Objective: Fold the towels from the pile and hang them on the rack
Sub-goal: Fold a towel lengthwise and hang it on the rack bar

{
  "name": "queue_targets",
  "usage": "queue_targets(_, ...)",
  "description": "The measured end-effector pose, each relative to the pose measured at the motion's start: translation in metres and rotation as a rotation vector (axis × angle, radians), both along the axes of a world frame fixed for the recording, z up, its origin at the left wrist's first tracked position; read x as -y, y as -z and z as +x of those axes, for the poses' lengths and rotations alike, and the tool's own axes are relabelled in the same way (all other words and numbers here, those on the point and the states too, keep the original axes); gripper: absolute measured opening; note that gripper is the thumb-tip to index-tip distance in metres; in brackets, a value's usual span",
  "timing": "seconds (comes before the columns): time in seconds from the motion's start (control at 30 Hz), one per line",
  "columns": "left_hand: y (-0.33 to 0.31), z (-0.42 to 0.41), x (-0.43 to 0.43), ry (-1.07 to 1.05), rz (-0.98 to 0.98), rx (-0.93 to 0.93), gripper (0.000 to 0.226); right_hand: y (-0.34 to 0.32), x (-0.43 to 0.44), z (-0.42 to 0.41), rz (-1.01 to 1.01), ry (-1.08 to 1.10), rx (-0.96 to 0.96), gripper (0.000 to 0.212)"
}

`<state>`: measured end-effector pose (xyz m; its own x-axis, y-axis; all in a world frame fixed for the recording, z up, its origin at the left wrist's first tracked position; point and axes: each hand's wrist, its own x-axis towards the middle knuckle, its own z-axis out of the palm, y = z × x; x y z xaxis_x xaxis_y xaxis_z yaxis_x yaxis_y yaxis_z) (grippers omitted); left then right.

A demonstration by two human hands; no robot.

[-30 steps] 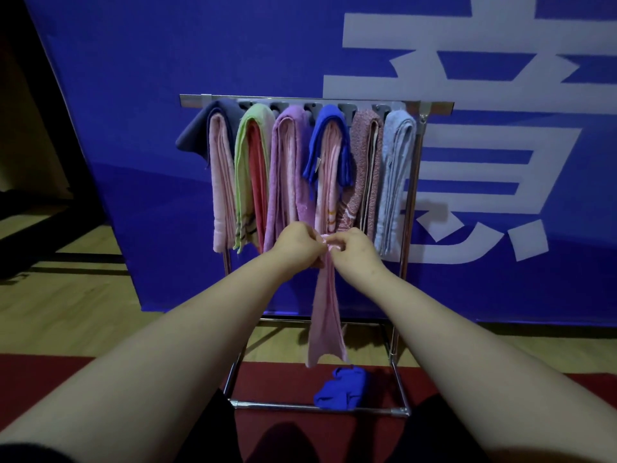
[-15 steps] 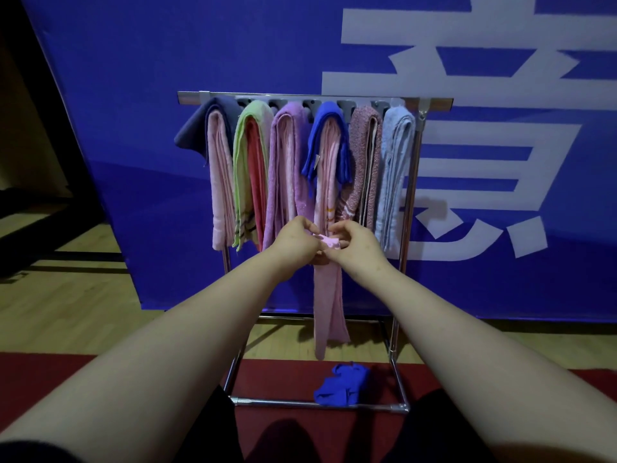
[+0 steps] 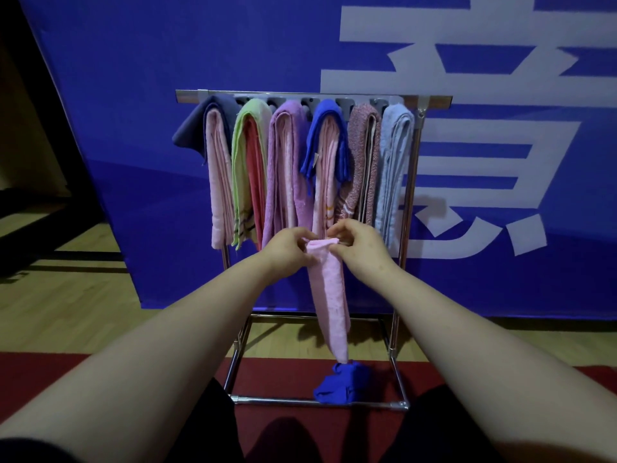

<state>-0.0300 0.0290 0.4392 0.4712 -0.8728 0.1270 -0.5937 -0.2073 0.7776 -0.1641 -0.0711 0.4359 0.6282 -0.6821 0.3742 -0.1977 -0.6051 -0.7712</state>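
Background: blue banner (image 3: 133,128) with big white characters, wood floor (image 3: 66,312), red mat (image 3: 283,372) underfoot.
Rack: metal rack (image 3: 300,94) at 12 o'clock from the person. Six hung towels (image 3: 394,168) sit side by side along the top bar.
Change: a second ago both hands were bunched together on the towel's top. Now they sit slightly apart and a short stretch of the top edge shows between them. The lower end, flared then, now hangs as a straight narrow strip.
Meaning: the lengthwise fold looks set and is being squared at the top. Next is likely halving it or draping it over the rack. Hanging not yet done.
Left hand (image 3: 288,250): at 9 o'clock of the top edge, fingers curled, pinching that corner.
Right hand (image 3: 359,250): at 3 o'clock of the edge, thumb and fingertips pinching the other corner.
Pink towel (image 3: 329,302): in the air in front of the rack's lower half, held only at the top, hanging straight down.
Look: pale pink terry, folded into a narrow band that tapers toward the tip. The top edge is slightly rolled.
Blue towel (image 3: 340,384): crumpled on the mat at 6 o'clock of the pink towel's tip, inside the rack's base frame. Cannot tell if the tip touches it. Still to fold.
Risk: no clearly free slot on the bar, so it may have to go over another towel.
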Motion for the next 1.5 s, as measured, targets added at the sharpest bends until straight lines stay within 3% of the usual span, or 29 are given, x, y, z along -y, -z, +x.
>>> queue_targets(0.1,0.0,0.004,0.002,0.001,-0.022,0.154,0.015,-0.003,0.0,-0.001,-0.049,-0.008,-0.033,0.022)
queue_targets(0.2,-0.009,0.005,0.005,-0.041,-0.177,0.194,0.011,-0.013,0.004,0.001,-0.07,0.037,0.048,0.021)
queue_targets(0.37,-0.012,0.006,0.008,-0.009,-0.092,0.207,0.011,-0.011,0.007,0.004,0.009,0.018,-0.078,0.031)
queue_targets(0.53,-0.008,0.004,0.005,0.027,-0.127,-0.008,0.009,-0.005,0.002,-0.001,0.239,-0.052,0.035,0.025)
queue_targets(0.7,-0.012,0.003,0.001,0.078,-0.181,-0.165,0.009,-0.001,0.004,-0.005,0.49,-0.19,-0.018,0.034)
queue_targets(1.0,-0.021,0.001,0.0,0.044,-0.254,-0.327,0.025,0.004,-0.01,-0.01,0.511,-0.282,-0.275,0.033)
queue_targets(1.23,-0.006,0.003,0.004,-0.184,-0.245,-0.262,0.029,0.01,-0.016,0.013,0.721,-0.156,-0.063,0.016)
queue_targets(1.37,-0.001,0.002,-0.002,-0.065,-0.139,-0.146,0.009,0.01,-0.011,0.021,0.798,-0.092,0.025,0.015)
queue_targets(1.5,0.001,-0.008,-0.005,0.112,-0.033,-0.098,0.012,0.006,-0.008,0.028,0.905,0.016,0.16,0.02)
